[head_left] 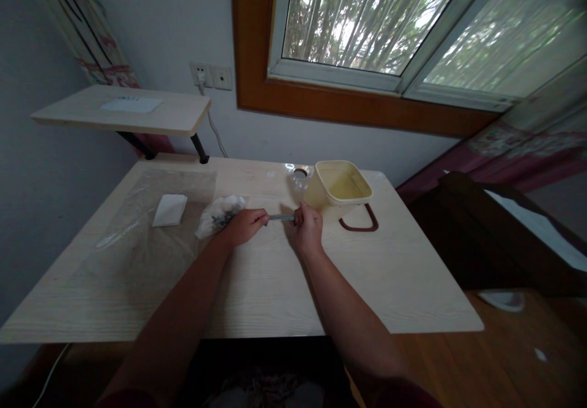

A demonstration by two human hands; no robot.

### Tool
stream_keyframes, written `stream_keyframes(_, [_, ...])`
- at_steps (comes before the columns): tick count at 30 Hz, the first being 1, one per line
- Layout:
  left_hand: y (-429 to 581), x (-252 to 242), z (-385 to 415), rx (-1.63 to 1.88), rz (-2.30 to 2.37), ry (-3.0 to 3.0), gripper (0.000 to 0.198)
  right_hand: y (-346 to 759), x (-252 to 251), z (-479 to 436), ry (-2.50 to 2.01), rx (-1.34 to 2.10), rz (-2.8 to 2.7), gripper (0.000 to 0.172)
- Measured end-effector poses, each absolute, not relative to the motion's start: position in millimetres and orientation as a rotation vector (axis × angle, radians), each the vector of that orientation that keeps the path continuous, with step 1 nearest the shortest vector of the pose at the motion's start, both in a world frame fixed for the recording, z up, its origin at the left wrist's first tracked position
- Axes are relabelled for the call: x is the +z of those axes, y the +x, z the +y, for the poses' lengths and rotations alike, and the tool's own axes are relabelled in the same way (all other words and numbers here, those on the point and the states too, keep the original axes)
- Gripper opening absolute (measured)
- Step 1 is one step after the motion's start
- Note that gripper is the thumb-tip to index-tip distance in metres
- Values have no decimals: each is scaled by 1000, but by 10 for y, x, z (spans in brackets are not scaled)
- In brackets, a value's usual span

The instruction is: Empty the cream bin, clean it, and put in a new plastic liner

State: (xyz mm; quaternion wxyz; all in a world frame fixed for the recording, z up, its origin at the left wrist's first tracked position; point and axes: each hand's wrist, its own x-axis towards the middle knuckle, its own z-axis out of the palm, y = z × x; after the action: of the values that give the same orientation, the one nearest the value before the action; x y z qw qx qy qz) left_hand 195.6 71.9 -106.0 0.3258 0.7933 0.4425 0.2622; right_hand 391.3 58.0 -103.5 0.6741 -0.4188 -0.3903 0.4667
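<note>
Near the middle of the pale wooden desk (257, 285), a thin grey rod-like object (281, 217) is held level between both hands, just above the desktop; what exactly it is cannot be told at this size. Its left end is pinched by the curled fingers of the left hand (245, 224), and its right end is gripped by the closed fingers of the right hand (308, 229), the thumb raised on top. Just left of the left hand, a small clear plastic bag (219, 214) with dark small parts inside is seen lying on the desk. Farther left, a white folded paper (169, 210) is laid on a clear plastic sheet (151, 237). Just behind the right hand, a yellow plastic tub (340, 189) is set, with its brown handle (360, 219) lowered onto the desk. A raised shelf (119, 111) is fixed at the back left corner, below a window (367, 22).
</note>
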Motion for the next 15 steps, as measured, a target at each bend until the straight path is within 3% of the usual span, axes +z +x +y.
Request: stream_keyframes(15, [1953,-1085,735,704,1145,2080,29,3943,-1004,524,-1075,852,-973,52])
